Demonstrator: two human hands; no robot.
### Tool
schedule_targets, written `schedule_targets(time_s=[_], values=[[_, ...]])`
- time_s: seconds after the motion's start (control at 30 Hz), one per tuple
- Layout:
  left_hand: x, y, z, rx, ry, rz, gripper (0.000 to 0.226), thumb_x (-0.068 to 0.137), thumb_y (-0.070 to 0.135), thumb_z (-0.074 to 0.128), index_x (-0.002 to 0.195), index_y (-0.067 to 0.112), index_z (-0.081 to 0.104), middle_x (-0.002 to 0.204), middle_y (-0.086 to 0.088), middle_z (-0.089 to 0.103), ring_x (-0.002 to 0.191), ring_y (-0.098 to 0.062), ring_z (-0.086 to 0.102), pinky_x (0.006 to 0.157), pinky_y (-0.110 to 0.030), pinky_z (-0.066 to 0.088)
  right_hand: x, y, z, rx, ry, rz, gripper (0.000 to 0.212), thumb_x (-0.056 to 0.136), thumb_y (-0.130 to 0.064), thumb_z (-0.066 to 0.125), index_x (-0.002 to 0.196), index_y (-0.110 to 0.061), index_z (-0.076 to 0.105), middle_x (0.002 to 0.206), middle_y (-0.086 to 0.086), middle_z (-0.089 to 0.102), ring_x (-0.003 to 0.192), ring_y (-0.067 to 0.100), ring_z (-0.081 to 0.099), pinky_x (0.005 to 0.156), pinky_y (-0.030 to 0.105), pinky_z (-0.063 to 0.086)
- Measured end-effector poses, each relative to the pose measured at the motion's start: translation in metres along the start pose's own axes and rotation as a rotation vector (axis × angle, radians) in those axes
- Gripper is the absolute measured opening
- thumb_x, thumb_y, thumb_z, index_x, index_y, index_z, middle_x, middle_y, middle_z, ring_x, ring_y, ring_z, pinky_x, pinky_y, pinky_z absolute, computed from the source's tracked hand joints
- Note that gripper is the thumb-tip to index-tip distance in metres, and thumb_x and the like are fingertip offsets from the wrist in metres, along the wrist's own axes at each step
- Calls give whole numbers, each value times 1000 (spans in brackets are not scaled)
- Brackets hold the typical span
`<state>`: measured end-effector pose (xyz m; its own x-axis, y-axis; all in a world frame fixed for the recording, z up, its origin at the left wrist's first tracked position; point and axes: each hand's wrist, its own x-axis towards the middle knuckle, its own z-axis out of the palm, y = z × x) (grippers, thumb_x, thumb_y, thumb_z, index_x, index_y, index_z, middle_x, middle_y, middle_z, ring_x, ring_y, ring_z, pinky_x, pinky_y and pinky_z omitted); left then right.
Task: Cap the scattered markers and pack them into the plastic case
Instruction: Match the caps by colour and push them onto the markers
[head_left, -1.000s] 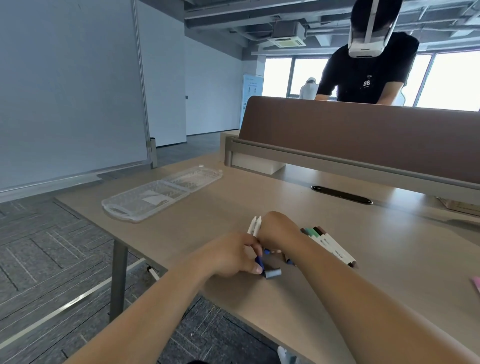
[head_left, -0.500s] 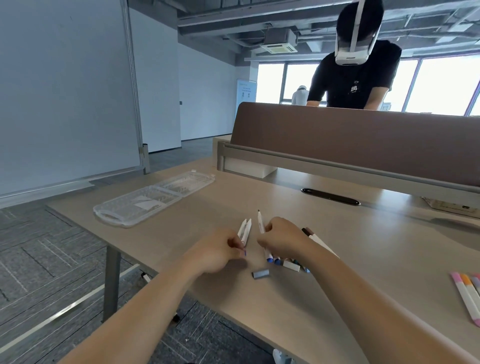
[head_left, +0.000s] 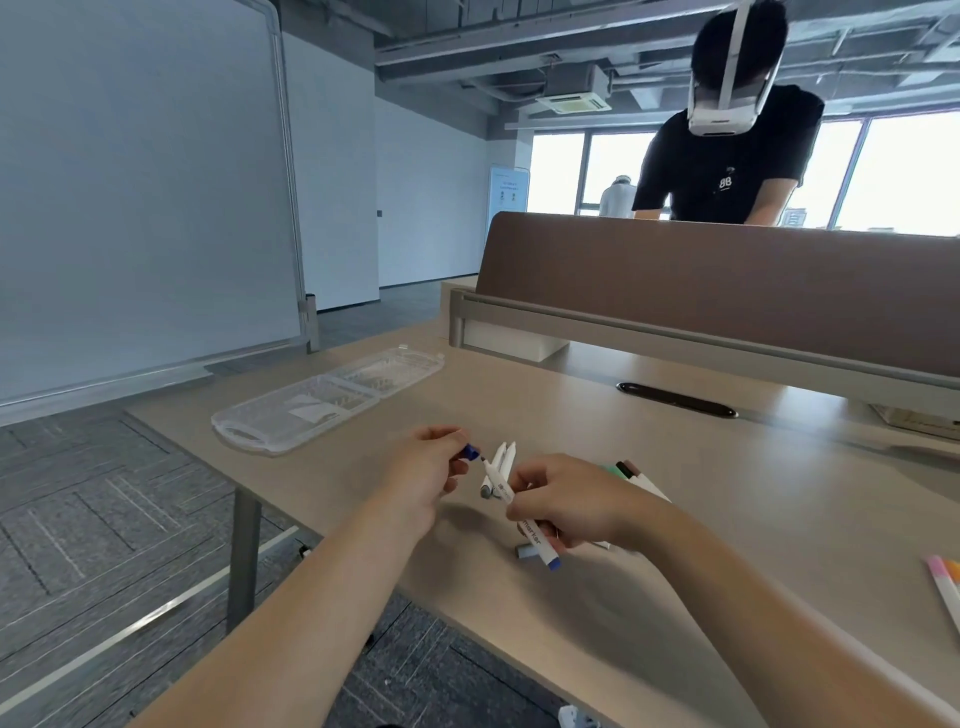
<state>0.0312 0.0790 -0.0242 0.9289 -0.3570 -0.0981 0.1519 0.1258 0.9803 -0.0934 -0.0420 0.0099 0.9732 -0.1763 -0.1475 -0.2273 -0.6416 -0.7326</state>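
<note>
My left hand (head_left: 426, 475) pinches a small blue cap (head_left: 470, 452) just above the table. My right hand (head_left: 566, 501) grips a white marker (head_left: 525, 525) with a blue end; its bare tip points up and left toward the cap, a short gap between them. Two white uncapped markers (head_left: 503, 460) lie on the table just behind. A pale blue cap (head_left: 524, 552) lies under my right hand. More markers with green and dark caps (head_left: 631, 475) lie behind my right hand. The clear plastic case (head_left: 322, 402) lies open at the far left of the table.
Pink and orange markers (head_left: 943, 579) lie at the right edge. A brown desk divider (head_left: 727, 291) runs along the table's back, with a person in a headset behind it. A black cable slot (head_left: 675, 399) is in the tabletop. A whiteboard (head_left: 140, 182) stands at left.
My right hand has lifted one marker off the table. My left hand has picked up a blue cap and brought it near the marker's tip. The camera has tilted.
</note>
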Motion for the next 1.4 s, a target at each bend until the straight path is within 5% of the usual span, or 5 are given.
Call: schedule_targets(time_s=[0.53,0.8,1.03,1.2,1.4], values=[[-5,-17,11,252,-18,185,9,87,21,69,80,18,65,73,0,70,61,-13,57,64,-29,40,8,5,-3,-213,118,-90,19,91,-25,63,76,-13,65,66,1,59,54,13,51,62,30,44],[-1,-2,5,392,-106,188,37,91,10,58,126,24,58,100,-8,67,70,-10,58,61,-22,40,29,7,-12,-303,264,83,19,89,-20,63,79,-6,71,69,7,58,57,17,51,51,24,37],[2,-7,-1,491,-126,213,18,89,8,58,99,19,68,83,0,65,66,-10,54,60,-19,40,60,15,-7,-466,326,278,22,88,-11,59,69,-11,49,65,3,45,58,17,44,52,26,33],[7,-9,-8,492,-125,249,16,89,6,58,93,16,69,76,2,65,62,-12,52,64,-24,42,70,14,-1,-544,330,280,18,86,-3,55,100,-9,66,99,8,68,91,24,64,75,33,52],[11,-17,-10,467,-146,238,15,92,9,58,86,19,67,75,0,66,63,-14,52,64,-27,41,91,2,7,-478,324,272,6,87,-10,59,83,-8,62,77,5,57,69,21,53,55,27,38]])
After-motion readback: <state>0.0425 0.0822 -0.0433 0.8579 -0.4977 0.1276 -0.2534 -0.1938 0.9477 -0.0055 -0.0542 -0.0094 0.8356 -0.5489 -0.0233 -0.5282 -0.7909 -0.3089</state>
